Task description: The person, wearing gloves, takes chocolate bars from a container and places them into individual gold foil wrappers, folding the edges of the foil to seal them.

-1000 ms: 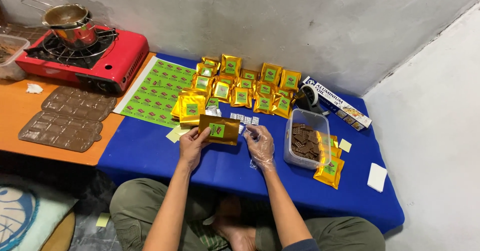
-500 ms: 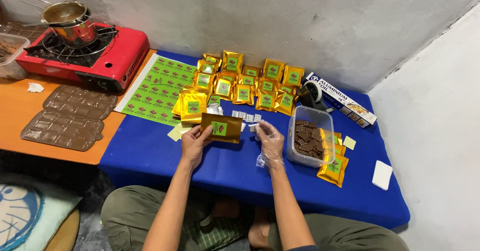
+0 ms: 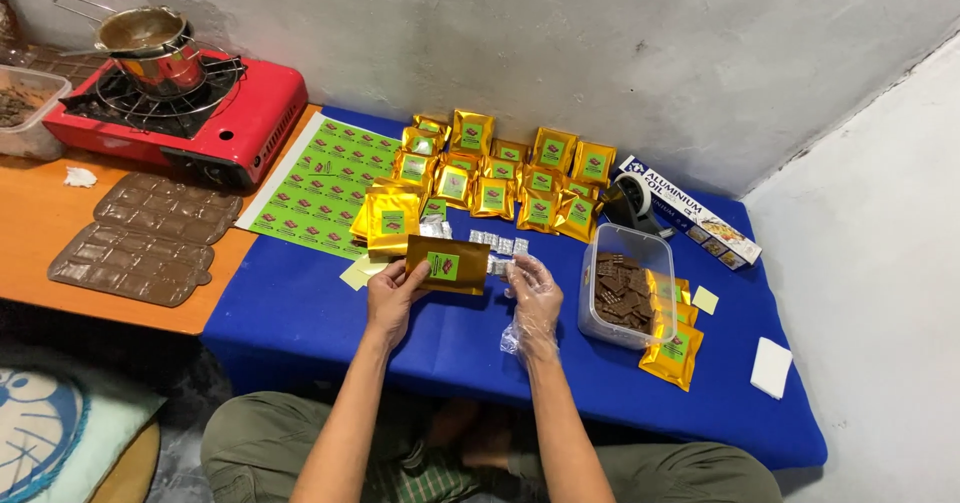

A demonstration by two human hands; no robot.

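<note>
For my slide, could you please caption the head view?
Left hand holds a gold pouch as the gloved right hand reaches foil-wrapped pieces.

Gold foil pouch (image 3: 447, 264) with a small green label at its middle, lying flat and lengthwise left to right, lifted a little above the blue bench. Pinched at its left end, open mouth turned to the right. Just beside that mouth, small foil-wrapped pieces (image 3: 497, 246) in a short silver row on the blue cover, shiny and square, close together, near the stacked gold pouches behind.
</note>
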